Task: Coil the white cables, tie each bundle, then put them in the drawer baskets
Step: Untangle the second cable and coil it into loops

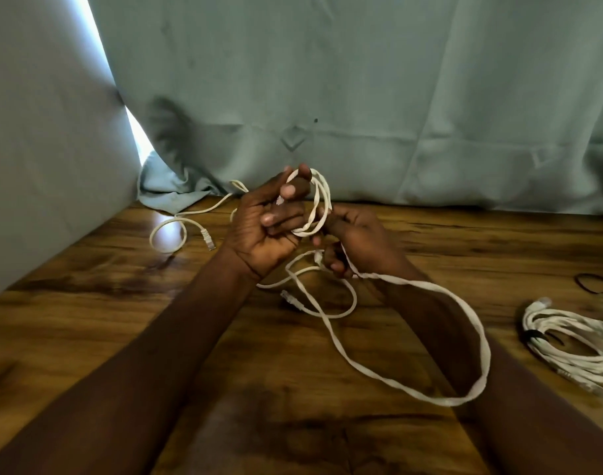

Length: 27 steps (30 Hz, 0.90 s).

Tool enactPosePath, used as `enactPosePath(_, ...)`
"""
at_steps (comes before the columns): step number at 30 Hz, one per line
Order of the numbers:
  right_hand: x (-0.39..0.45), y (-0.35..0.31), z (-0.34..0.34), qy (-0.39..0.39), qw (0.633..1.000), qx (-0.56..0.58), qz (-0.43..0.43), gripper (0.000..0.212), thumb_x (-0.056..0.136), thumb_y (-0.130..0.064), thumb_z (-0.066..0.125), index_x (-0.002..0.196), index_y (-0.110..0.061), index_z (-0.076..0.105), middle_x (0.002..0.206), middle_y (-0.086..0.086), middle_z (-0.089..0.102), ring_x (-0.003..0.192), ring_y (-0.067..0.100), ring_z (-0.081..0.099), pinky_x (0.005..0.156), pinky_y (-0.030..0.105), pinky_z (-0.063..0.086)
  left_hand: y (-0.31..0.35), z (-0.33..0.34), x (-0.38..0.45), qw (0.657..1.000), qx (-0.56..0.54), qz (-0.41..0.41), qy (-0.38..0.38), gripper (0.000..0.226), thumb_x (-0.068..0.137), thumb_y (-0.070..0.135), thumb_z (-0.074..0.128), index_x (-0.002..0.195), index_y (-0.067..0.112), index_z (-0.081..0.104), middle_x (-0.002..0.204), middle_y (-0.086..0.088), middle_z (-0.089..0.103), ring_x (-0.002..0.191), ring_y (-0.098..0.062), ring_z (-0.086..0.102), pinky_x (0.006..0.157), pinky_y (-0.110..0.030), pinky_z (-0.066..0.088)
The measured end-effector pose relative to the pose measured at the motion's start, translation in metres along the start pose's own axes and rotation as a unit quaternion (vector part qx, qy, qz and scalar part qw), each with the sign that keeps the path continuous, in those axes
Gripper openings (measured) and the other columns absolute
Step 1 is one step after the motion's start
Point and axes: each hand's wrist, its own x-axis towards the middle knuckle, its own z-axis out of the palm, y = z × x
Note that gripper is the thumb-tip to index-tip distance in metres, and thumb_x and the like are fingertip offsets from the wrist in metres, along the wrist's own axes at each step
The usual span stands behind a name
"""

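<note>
Both forearms are bare right up to the frame's lower edge, no sleeves showing. The left hand [259, 231] and right hand [358, 245] are bare too, fingernails short and unpainted.

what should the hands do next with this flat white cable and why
Probably wind another loop: the left hand holds only a few turns of the flat white cable, and the right hand feeds a long slack length still trailing across the wooden table.

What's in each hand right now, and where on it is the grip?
Left hand grips the coiled loops of the white flat cable; right hand pinches the same cable's loose run just below the coil.
</note>
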Motion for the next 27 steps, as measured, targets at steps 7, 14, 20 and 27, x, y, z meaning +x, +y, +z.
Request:
enactPosePath(7, 0.004, -0.001, -0.006, -0.047, 0.940, 0.303, 0.148, 0.034, 0.105, -0.035, 0.046, 0.099, -0.012, 0.070, 0.089, 0.005, 0.070, 0.073, 0.016, 0.063, 0.059, 0.027, 0.044, -0.008, 0.002, -0.002, 0.990, 0.130, 0.018, 0.049, 0.013, 0.100, 0.016, 0.037, 0.090, 0.014, 0.046, 0.050, 0.007, 0.042, 0.030, -0.005, 0.040, 0.034, -0.019, 0.023)
enactPosePath(14, 0.007, -0.002, -0.011, -0.082, 0.902, 0.397, 0.149, 0.030, 0.103, -0.026, 0.041, 0.085, -0.011, 0.060, 0.066, -0.004, 0.056, 0.057, 0.013, 0.055, 0.071, 0.032, 0.038, -0.005, 0.005, -0.005, 0.984, 0.160, -0.032, 0.068, 0.030, 0.105, 0.024, 0.032, 0.087, 0.012, 0.052, 0.050, 0.005, 0.039, 0.038, -0.010, 0.043, 0.042, -0.024, 0.033)
enactPosePath(20, 0.003, -0.010, -0.014, -0.012, 0.878, 0.446, 0.173, 0.018, 0.080, -0.004, 0.045, 0.072, -0.006, 0.062, 0.041, -0.008, 0.031, 0.031, 0.008, 0.027, 0.074, 0.027, 0.005, -0.019, 0.021, -0.002, 0.974, 0.215, -0.062, 0.031, 0.028, 0.108, 0.026, 0.031, 0.090, 0.014, 0.048, 0.047, 0.007, 0.035, 0.037, -0.011, 0.040, 0.050, -0.028, 0.041)
enactPosePath(27, 0.004, -0.005, -0.011, 0.027, 0.953, 0.276, 0.122, 0.018, 0.103, -0.018, 0.059, 0.111, -0.008, 0.072, 0.086, 0.004, 0.077, 0.065, 0.011, 0.073, 0.054, 0.021, 0.058, -0.013, 0.013, 0.001, 0.994, 0.096, 0.006, 0.051, 0.025, 0.107, 0.019, 0.030, 0.088, 0.015, 0.046, 0.049, 0.007, 0.039, 0.034, -0.005, 0.041, 0.041, -0.019, 0.036)
